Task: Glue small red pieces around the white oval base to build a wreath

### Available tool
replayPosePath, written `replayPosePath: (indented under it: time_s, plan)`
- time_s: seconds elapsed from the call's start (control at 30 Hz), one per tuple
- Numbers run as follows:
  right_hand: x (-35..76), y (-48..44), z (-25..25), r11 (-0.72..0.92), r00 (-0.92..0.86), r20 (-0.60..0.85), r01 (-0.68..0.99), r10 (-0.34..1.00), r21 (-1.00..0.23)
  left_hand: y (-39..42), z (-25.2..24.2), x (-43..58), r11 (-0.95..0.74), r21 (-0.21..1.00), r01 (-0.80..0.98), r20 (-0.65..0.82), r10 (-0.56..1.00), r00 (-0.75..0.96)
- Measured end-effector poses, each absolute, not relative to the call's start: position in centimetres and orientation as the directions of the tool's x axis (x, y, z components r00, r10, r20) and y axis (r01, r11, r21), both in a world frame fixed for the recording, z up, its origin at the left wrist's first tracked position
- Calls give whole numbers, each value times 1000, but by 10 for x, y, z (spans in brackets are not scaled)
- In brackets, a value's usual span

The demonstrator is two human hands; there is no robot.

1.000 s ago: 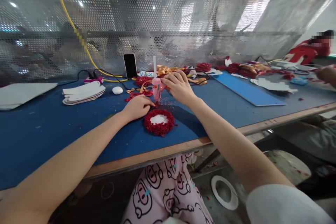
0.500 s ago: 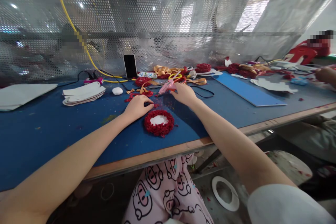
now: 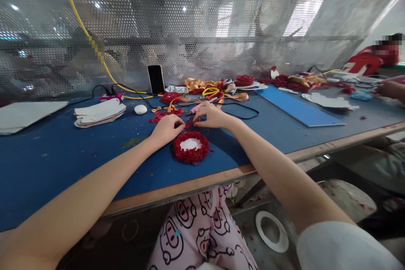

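A round wreath of dark red ruffles with a white centre lies flat on the table near its front edge. Just beyond it, my left hand rests on the tabletop, its fingertips closed on a small red fabric piece. Facing it, my right hand has thumb and fingers pinched close beside that piece; what they grip, if anything, is too small to make out. A pink glue gun lies behind my right hand, mostly hidden by it. Red scraps lie behind my left hand.
A phone leans upright at the back near a white mouse-like object. White sheets are stacked at left. Ribbons and cords spread behind my hands. A blue board lies right; another person's hand is farther right.
My right hand has let go of the pink glue gun and come left and nearer, its fingers now pinched by my left hand. My left hand stays almost still.
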State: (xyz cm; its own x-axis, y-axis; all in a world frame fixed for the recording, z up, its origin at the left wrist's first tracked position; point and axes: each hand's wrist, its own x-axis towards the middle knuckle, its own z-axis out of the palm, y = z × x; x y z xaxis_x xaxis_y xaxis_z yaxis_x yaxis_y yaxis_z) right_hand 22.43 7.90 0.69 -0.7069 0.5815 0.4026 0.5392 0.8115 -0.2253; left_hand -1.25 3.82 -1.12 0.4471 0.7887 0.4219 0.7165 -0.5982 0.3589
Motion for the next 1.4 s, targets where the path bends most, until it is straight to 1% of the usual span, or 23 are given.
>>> replayPosePath:
  time_s: [0.1,0.17,0.27,0.4,0.53,0.67,0.77,0.9,1.07,1.17,1.27,1.33,1.4]
  plan:
    - [221,76,8,848,-770,359,460,528,-262,39,-12,-12,-604,322,729,427,780,458]
    - [219,74,8,853,-775,361,443,518,-275,39,-12,-12,-584,350,732,444,792,419]
    - [217,75,7,860,-777,373,424,507,-285,38,-10,-13,-517,479,709,460,836,299]
    - [215,80,3,882,-796,384,395,468,-256,40,-8,-15,-389,662,641,373,913,169]
    - [213,81,1,904,-808,405,395,427,-165,43,-9,-15,-307,746,590,302,947,111]
    - [210,74,3,906,-832,389,423,397,-19,44,-9,-15,-277,791,546,279,957,81]
    - [205,66,8,885,-841,353,461,410,71,45,-9,-15,-265,815,516,270,961,66]
    - [199,56,15,846,-832,302,518,466,123,47,-10,-15,-261,820,509,267,962,64]
    - [195,54,15,813,-803,280,572,527,111,44,-8,-16,-293,799,526,303,950,69]
    - [197,56,13,801,-773,314,596,551,62,38,-3,-16,-322,741,589,344,936,79]
    - [199,59,12,788,-722,386,615,575,-23,34,-1,-15,-360,729,582,358,925,124]
    - [200,60,11,781,-675,465,622,573,-61,34,-2,-13,-382,762,522,340,923,179]
    - [201,60,11,785,-641,535,615,551,-72,34,-5,-11,-384,804,454,303,922,241]
